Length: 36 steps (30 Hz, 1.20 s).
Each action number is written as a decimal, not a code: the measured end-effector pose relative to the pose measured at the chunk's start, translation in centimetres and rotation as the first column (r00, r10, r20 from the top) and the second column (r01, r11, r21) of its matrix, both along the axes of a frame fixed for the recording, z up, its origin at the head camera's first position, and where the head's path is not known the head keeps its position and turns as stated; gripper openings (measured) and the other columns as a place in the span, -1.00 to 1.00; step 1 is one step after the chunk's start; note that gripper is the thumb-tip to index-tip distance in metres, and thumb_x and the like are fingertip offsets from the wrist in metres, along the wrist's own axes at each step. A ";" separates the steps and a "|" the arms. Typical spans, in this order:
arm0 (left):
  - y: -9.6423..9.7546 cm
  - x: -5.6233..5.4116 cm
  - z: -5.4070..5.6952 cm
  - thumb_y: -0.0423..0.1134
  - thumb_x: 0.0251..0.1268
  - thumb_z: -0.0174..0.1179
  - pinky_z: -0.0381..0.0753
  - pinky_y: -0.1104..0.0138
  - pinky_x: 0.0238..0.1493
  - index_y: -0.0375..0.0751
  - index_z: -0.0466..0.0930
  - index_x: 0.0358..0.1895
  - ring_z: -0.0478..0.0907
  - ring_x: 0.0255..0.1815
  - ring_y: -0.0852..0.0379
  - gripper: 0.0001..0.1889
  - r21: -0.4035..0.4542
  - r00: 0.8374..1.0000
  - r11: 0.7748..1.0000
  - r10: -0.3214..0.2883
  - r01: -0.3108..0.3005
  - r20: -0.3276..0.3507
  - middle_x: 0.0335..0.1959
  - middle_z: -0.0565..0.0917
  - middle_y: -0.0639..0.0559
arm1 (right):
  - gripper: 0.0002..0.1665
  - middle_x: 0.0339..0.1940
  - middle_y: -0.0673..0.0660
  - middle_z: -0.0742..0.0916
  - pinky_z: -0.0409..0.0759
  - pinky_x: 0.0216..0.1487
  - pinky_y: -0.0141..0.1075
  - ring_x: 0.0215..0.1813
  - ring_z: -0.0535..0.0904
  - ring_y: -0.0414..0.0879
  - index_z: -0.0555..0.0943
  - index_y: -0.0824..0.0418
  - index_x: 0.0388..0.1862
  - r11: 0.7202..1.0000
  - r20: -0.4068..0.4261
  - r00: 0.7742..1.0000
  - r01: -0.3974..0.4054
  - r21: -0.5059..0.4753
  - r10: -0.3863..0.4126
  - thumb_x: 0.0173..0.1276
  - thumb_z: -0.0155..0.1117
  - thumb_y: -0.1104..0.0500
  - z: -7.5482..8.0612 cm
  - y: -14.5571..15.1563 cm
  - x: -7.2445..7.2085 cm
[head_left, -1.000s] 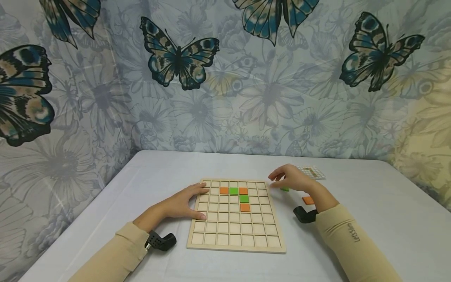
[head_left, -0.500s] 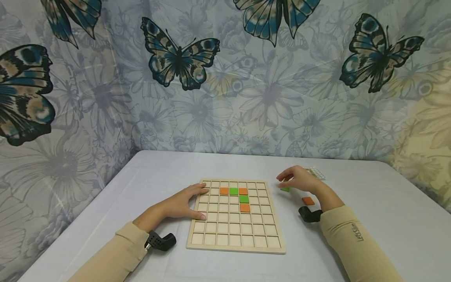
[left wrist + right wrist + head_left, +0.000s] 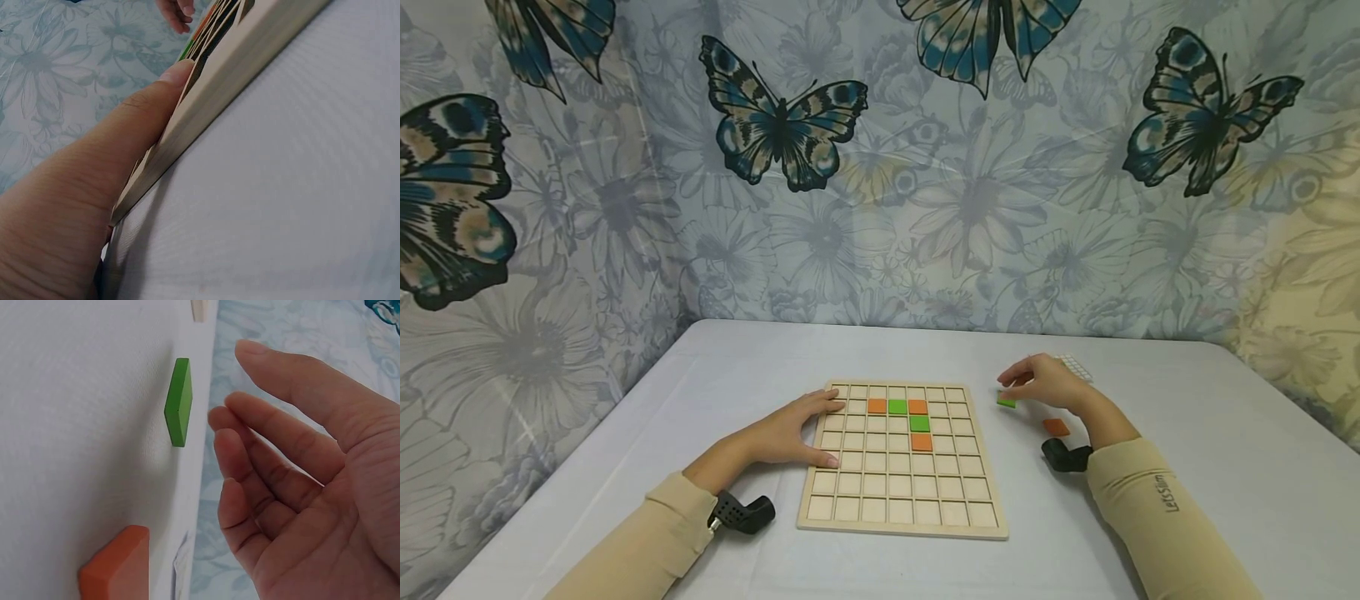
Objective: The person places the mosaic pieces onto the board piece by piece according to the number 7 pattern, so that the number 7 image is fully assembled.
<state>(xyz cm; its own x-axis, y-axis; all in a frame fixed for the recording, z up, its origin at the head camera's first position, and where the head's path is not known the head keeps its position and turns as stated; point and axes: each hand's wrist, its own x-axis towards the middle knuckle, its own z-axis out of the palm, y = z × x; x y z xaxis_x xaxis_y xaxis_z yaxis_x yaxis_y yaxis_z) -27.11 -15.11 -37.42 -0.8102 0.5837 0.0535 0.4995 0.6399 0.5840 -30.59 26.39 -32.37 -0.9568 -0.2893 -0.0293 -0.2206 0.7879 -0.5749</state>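
A wooden grid board lies on the table. Set in its squares are three orange tiles and two green tiles, some in a row and some running down from its right end. Along the board's left edge rests my left hand, thumb and fingers spread, the thumb on the rim. To the right of the board, my right hand hovers over a loose green tile. In the right wrist view a gap separates its relaxed fingers from that green tile; the hand holds nothing.
A loose orange tile lies nearer me, below the right hand. Behind that hand is a partly hidden card with a grid. White cloth covers the table, and a butterfly-patterned curtain hangs beyond its far edge.
My right hand has moved rightward, away from the board's right edge, and now hangs over the loose green tile. The left hand and the board have stayed put.
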 end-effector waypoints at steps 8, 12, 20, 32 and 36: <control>0.0 0.0 0.2 0.20 -0.14 0.40 -0.06 -0.16 0.42 0.04 0.26 0.36 -0.14 0.52 -0.15 -0.09 -0.008 1.000 1.000 0.002 -0.002 0.004 0.50 0.05 0.03 | -0.56 -0.21 0.17 0.72 0.51 -0.20 -0.30 -0.18 0.56 -0.11 0.64 0.34 -0.07 1.000 0.005 1.000 -0.005 0.004 0.005 0.13 0.39 0.09 -0.2 0.1 0.2; 0.0 0.0 0.2 0.21 -0.14 0.40 -0.06 -0.16 0.43 0.04 0.26 0.37 -0.14 0.52 -0.14 -0.09 -0.013 1.000 1.000 0.001 -0.001 0.003 0.50 0.05 0.03 | -0.57 -0.19 0.19 0.72 0.52 -0.20 -0.31 -0.17 0.58 -0.09 0.64 0.37 -0.09 1.000 0.004 1.000 -0.012 0.007 0.012 0.13 0.40 0.12 -0.5 0.4 0.2; 0.0 -0.1 0.1 0.20 -0.14 0.40 -0.05 -0.16 0.42 0.04 0.26 0.36 -0.13 0.52 -0.15 -0.09 -0.010 1.000 1.000 -0.003 0.003 0.000 0.50 0.05 0.03 | -0.59 -0.16 0.23 0.72 0.58 -0.14 -0.23 -0.15 0.59 -0.07 0.65 0.38 -0.11 1.000 0.002 1.000 -0.009 0.017 0.009 0.11 0.41 0.15 -1.1 0.8 0.0; -0.1 0.0 0.1 0.20 -0.15 0.40 -0.05 -0.15 0.43 0.05 0.27 0.36 -0.13 0.52 -0.13 -0.10 -0.006 1.000 1.000 0.001 -0.001 0.005 0.50 0.05 0.05 | -0.60 -0.21 0.21 0.73 0.59 -0.16 -0.23 -0.17 0.61 -0.07 0.66 0.38 -0.14 1.000 0.020 1.000 0.019 0.017 -0.020 0.07 0.44 0.17 -1.4 0.7 -0.1; -0.1 0.0 0.1 0.21 -0.15 0.40 -0.05 -0.15 0.43 0.05 0.27 0.36 -0.14 0.52 -0.13 -0.09 -0.012 1.000 1.000 0.005 -0.005 0.004 0.50 0.05 0.05 | -0.61 -0.21 0.21 0.73 0.59 -0.16 -0.23 -0.18 0.61 -0.07 0.66 0.38 -0.15 0.999 0.017 0.999 0.026 0.026 -0.027 0.06 0.44 0.18 -1.5 0.7 -0.2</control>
<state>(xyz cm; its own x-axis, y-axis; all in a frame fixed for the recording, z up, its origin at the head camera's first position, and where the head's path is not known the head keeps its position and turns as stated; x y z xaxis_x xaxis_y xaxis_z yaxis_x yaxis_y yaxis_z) -27.09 -15.19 -37.31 -0.8131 0.5806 0.0431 0.4943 0.6494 0.5779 -30.76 27.08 -33.86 -0.9634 -0.2627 -0.0535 -0.1894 0.8082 -0.5576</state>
